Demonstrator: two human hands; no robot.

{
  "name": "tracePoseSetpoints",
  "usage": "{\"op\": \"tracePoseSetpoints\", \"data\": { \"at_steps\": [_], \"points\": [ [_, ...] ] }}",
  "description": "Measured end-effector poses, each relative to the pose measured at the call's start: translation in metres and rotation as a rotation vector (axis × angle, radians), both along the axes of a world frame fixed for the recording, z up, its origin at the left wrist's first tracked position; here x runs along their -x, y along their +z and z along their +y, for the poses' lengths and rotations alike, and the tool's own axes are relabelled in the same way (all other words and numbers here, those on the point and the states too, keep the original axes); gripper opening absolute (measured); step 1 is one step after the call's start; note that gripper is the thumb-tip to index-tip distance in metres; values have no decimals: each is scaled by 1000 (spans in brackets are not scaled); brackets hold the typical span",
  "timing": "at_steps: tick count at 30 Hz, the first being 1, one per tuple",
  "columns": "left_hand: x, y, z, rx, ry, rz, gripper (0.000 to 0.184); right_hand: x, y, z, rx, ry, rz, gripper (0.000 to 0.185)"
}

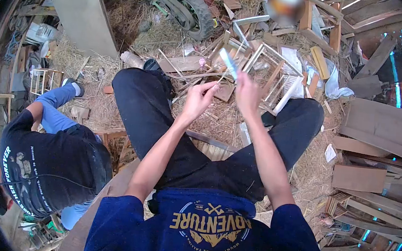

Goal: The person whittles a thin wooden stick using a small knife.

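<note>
My left hand (199,100) is closed, thumb and fingers pinching a thin wooden stick (224,74) that points up and away. Beside it on the right, my right hand (247,94) is wrapped round the handle of a knife (228,62), whose pale blade tilts up to the left, close to the stick. The two hands are a short gap apart, above the ground between my knees. Beyond my right hand lies a wooden frame with thin bars (277,74). The blade is slightly blurred.
A person in a dark shirt (55,164) sits at the left, near a small barred cage (44,81). Wood scraps and straw cover the ground ahead. A wheel (193,14) stands at the top, a large board (78,7) left of it. Planks (359,179) lie at the right.
</note>
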State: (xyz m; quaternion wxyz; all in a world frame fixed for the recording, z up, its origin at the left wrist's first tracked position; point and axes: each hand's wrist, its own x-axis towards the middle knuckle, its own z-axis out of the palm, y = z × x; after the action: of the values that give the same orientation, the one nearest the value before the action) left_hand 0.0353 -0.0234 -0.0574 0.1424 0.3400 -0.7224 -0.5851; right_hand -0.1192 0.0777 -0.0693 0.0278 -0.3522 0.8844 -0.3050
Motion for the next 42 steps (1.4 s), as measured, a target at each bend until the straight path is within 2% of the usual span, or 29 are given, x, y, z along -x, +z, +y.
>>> {"op": "tracePoseSetpoints", "data": {
  "at_steps": [1,3,6,10,11,12,14,17,20,21,24,25,27,29,30,31,32,33,34,36,37,40,41,42],
  "points": [
    [-2,17,-3,-81,-4,-130,28,-11,1,1,47,65,78,30],
    [1,8,-5,-12,26,-9,28,-11,5,-2,75,116,155,30],
    [1,-2,-7,81,13,34,29,14,5,-10,166,-121,0,31],
    [4,1,-1,114,-25,21,28,2,17,2,-13,-8,-103,27],
    [2,4,-2,97,-25,-4,28,-8,5,5,154,149,135,26],
    [2,11,-3,87,-13,-36,28,-13,5,1,144,211,279,31],
    [3,19,-4,88,4,-63,27,-6,5,-4,186,164,284,33],
    [3,7,-5,125,6,-31,27,24,8,-10,105,-148,-178,33],
    [2,4,-2,239,-27,-28,27,18,-5,-3,56,-83,-5,33],
    [2,15,-2,225,-30,-117,26,6,-4,2,-17,8,-71,33],
    [1,25,-3,133,11,-52,27,-10,-7,-3,129,171,181,34],
    [1,13,-6,211,3,-86,28,-4,-8,-6,146,87,141,34],
    [3,4,-7,202,-13,-24,29,13,-8,-13,176,-74,52,35],
    [0,1,-3,212,-22,50,30,9,-10,-9,124,-76,-14,35],
    [-3,5,-2,115,-2,8,30,8,-10,-5,96,-81,-42,35],
    [-1,10,-1,17,10,-20,30,-14,-10,-2,242,181,17,35],
    [-2,13,-4,-75,24,-54,30,-23,-10,-3,111,114,11,36],
    [0,13,-7,29,-4,42,32,-17,-4,-7,170,145,88,37],
    [2,12,-9,-30,-3,38,31,-10,1,-12,229,179,160,38],
    [1,13,-6,-150,7,15,31,-1,24,-15,51,-92,-182,39],
    [2,-2,-8,-62,-28,105,30,11,-2,-15,166,-112,-70,36],
    [-2,-11,-7,-190,-5,112,31,-15,-10,-3,85,118,-92,33],
    [-4,-14,-11,-133,-17,121,31,-24,-15,-4,172,134,44,32],
    [-3,-12,-12,-121,-12,117,31,-21,-12,-5,129,122,-9,32]
  ]
}}
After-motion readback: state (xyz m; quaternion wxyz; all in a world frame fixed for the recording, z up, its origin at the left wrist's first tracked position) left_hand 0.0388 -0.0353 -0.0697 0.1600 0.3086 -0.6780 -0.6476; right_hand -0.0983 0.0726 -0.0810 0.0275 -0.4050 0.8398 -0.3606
